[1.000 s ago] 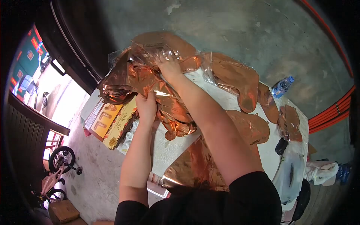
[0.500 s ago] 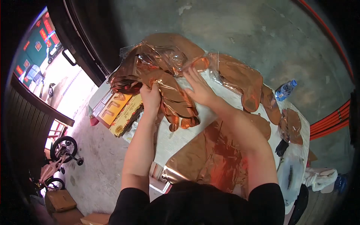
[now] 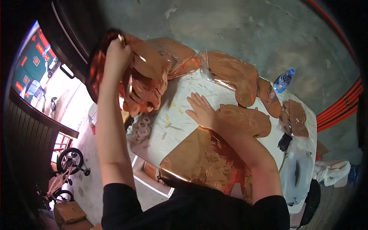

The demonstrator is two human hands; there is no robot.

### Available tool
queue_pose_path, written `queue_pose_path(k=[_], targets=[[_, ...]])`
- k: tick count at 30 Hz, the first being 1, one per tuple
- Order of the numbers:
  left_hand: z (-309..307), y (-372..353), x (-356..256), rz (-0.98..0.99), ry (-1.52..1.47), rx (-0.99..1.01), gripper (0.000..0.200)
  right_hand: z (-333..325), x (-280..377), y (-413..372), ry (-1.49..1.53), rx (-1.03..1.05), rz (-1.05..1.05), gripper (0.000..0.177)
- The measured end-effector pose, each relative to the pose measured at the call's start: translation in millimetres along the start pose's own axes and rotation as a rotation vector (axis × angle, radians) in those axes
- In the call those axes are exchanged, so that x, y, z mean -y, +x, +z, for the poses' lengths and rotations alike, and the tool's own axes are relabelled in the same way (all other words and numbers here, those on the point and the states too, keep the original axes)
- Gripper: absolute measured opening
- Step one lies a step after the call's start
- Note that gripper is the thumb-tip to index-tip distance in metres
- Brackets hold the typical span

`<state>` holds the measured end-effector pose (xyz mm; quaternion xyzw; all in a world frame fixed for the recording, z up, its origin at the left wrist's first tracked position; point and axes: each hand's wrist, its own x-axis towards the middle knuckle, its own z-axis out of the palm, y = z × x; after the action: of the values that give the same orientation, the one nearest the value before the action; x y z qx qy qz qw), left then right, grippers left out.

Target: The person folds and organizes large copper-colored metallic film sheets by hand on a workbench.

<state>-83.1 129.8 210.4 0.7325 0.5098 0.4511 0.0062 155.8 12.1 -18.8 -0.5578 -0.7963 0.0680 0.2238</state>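
My left hand [image 3: 117,57] is closed on the top of a bunch of rose-gold foil balloons [image 3: 147,90], lifted at the far left of the table [image 3: 172,115]. The bunch hangs in shiny, uninflated layers, partly hidden behind my forearm. With fingers spread, my right hand [image 3: 203,110] lies flat over the white tabletop and holds nothing. Beside that hand is a flat foil balloon [image 3: 245,120]. Nearer my body, a large copper foil sheet [image 3: 188,157] extends under my right forearm.
Bagged foil balloons [image 3: 234,74] line the table's far edge. A water bottle [image 3: 284,80] stands at the right, above a black object [image 3: 284,142] and a clear plastic bag [image 3: 297,174]. White rolls [image 3: 141,128] sit at the left edge. A small bicycle [image 3: 65,172] stands on the floor.
My left hand has lifted the foil balloon bunch up and to the left, uncovering tabletop and the white rolls. My right hand has come off the foil and moved nearer my body.
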Motion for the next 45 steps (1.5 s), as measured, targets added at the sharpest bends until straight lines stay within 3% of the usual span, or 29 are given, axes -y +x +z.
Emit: queue_pose_path(k=[2,4,6,7,8,9,10,11,12,15,20,21,24,26,28,29,32,37,40,45], targets=[[9.6,31.6,-4.1,0.071,0.108,0.027,0.017,-3.5,6.0,-0.9,0.024,-0.046,0.028,0.056],[36.6,78.9,15.2,0.392,0.54,0.39,0.018,-4.3,6.5,-1.8,0.024,-0.055,0.025,0.056],[66.4,75.5,-20.6,0.31,0.539,0.434,0.019,-4.4,7.4,-2.3,0.022,-0.066,0.021,0.056],[72.0,74.8,-57.1,0.146,0.636,0.795,0.038,-5.2,8.0,-2.6,0.021,-0.072,0.013,0.056],[126.7,87.0,-33.2,0.233,0.648,0.742,0.041,-5.8,8.3,-3.0,0.019,-0.078,0.007,0.056],[237.1,131.6,76.7,0.366,0.672,0.963,0.038,-6.5,8.3,-2.4,0.009,-0.081,0.01,0.056],[243.4,135.7,75.8,0.372,0.665,0.959,0.038,-6.4,9.0,-2.3,0.018,-0.076,0.014,0.056],[234.7,78.0,67.1,0.382,0.642,0.948,0.039,-6.5,9.6,-2.7,0.026,-0.07,0.017,0.056],[258.3,85.8,29.3,0.387,0.62,0.934,0.039,-8.4,11.0,-2.8,0.022,-0.088,0.005,0.057],[246.8,27.4,29.1,0.409,0.56,0.907,0.042,-3.2,7.3,-2.1,-0.023,-0.115,-0.012,0.056],[267.4,54.9,13.7,0.43,0.494,0.887,0.046,1.3,3.1,-2.9,-0.024,-0.126,-0.063,0.044],[271.3,84.2,20.4,0.433,0.479,0.878,0.046,0.0,5.2,-4.6,-0.015,-0.131,-0.035,0.038],[233.4,49.8,59.9,0.44,0.439,0.852,0.049,-5.3,8.6,-5.9,0.065,-0.152,-0.004,0.031],[238.3,72.0,59.0,0.445,0.415,0.84,0.051,-10.9,12.1,-7.2,0.14,-0.166,0.0,0.029],[218.7,41.9,69.9,0.45,0.391,0.823,0.052,-18.1,14.3,-7.0,0.379,-0.333,0.033,0.024],[220.6,44.7,61.3,0.453,0.378,0.812,0.053,-19.4,12.6,-7.1,0.379,-0.333,0.029,0.024],[219.2,44.4,61.4,0.462,0.332,0.79,0.056,-24.2,14.9,-9.4,0.218,-0.635,-0.041,0.028],[226.1,38.0,44.6,0.487,0.266,0.765,0.06,-45.5,20.3,15.8,-0.026,-0.539,-0.189,0.037],[222.5,31.7,37.8,0.501,0.229,0.743,0.063,-25.7,4.0,36.3,-0.148,-0.364,0.013,0.051],[194.3,-1.5,45.9,0.507,0.174,0.698,0.068,6.4,-24.1,34.9,-0.237,-0.16,0.215,0.054]])
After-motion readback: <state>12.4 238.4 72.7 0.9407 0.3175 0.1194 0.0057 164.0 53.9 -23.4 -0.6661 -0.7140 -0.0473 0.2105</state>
